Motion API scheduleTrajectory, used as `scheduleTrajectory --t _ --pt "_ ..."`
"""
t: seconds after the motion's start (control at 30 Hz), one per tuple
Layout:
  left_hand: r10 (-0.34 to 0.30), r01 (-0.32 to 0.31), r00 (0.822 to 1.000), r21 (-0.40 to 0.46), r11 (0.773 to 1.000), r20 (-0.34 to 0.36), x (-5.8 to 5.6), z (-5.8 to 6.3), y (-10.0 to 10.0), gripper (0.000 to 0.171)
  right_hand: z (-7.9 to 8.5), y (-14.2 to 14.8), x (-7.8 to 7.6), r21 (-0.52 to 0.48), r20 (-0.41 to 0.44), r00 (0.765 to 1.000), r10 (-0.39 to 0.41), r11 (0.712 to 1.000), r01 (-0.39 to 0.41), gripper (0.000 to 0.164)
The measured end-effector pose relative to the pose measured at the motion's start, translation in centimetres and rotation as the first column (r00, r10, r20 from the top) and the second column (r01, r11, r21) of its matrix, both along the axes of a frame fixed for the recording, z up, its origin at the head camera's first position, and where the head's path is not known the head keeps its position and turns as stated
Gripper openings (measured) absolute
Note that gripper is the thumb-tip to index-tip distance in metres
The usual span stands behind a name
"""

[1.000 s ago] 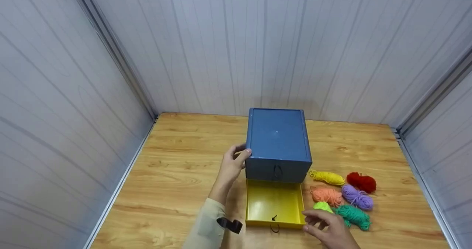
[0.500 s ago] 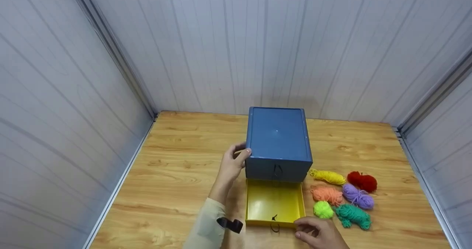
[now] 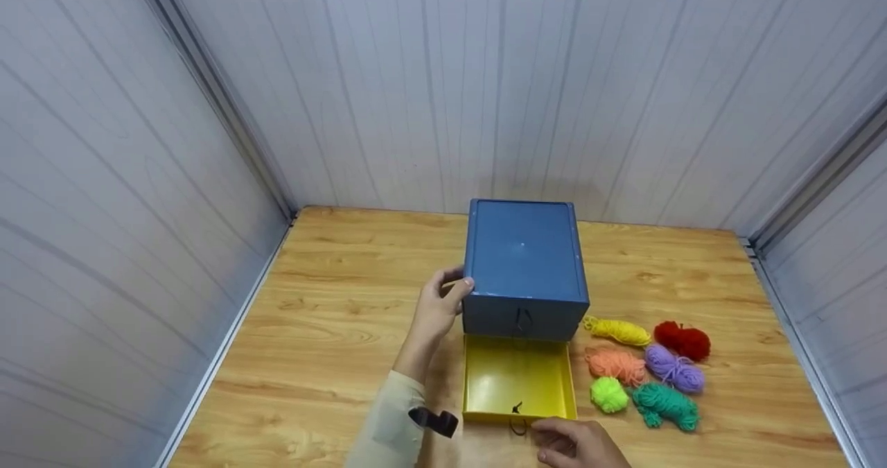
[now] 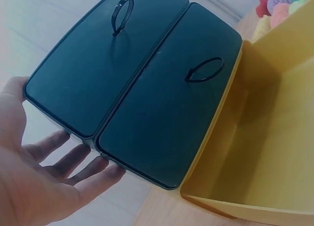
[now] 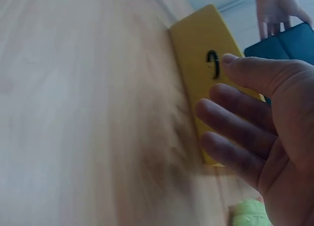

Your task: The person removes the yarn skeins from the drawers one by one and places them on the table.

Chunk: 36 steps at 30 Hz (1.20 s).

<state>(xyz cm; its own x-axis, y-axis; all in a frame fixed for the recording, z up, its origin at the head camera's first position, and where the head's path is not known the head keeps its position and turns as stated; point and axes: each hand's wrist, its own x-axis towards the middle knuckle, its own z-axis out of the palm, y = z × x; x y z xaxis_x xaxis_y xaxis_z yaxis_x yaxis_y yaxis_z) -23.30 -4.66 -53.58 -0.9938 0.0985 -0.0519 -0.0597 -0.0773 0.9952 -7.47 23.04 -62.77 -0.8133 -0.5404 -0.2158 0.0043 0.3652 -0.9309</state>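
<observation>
A small blue drawer cabinet (image 3: 524, 249) stands on the table, its two dark blue drawer fronts (image 4: 162, 93) closed and fitted with black loop handles. The bottom yellow drawer (image 3: 520, 378) is pulled out, with nothing lying in it. My left hand (image 3: 441, 298) holds the cabinet's front left corner, thumb at the top edge and fingers against the side. My right hand (image 3: 578, 444), fingers loosely bent, is in front of the yellow drawer, beside its black loop handle (image 5: 213, 64). In the right wrist view the thumb tip overlaps the drawer front close to that loop.
Several bundles of yarn lie right of the cabinet: yellow (image 3: 620, 331), red (image 3: 682, 340), orange (image 3: 617, 365), purple (image 3: 674, 369), lime green (image 3: 609, 394) and teal (image 3: 666, 406). Pale panel walls (image 3: 416, 93) enclose the wooden table (image 3: 332, 343) at the back and sides.
My right hand has moved left and toward me, from the drawer's right front corner to beside its loop handle, uncovering the lime green yarn. My left hand stays on the cabinet.
</observation>
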Motion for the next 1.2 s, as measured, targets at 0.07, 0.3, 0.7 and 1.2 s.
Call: scheduleTrajectory --t 0.07,0.3,0.7,1.2 --pt "0.000 0.000 1.000 -0.003 1.000 -0.003 0.0 0.0 0.0 0.050 -0.4 -0.4 0.0 -0.003 -0.022 1.000 0.007 1.000 -0.007 0.037" --pt "-0.001 0.001 1.000 -0.023 1.000 0.003 0.0 0.2 0.0 0.050 -1.5 -1.6 0.2 0.033 -0.074 0.997 -0.002 0.999 0.005 0.035" --pt "0.001 -0.001 1.000 0.038 0.999 -0.002 0.0 -0.2 0.1 0.048 -2.1 -3.4 0.6 0.245 -0.392 0.916 -0.084 0.950 0.193 0.019" --pt "0.000 0.000 1.000 0.031 1.000 0.018 0.1 0.0 0.0 0.050 -2.0 -4.1 -0.5 0.230 -0.523 0.843 -0.125 0.932 0.281 0.013"
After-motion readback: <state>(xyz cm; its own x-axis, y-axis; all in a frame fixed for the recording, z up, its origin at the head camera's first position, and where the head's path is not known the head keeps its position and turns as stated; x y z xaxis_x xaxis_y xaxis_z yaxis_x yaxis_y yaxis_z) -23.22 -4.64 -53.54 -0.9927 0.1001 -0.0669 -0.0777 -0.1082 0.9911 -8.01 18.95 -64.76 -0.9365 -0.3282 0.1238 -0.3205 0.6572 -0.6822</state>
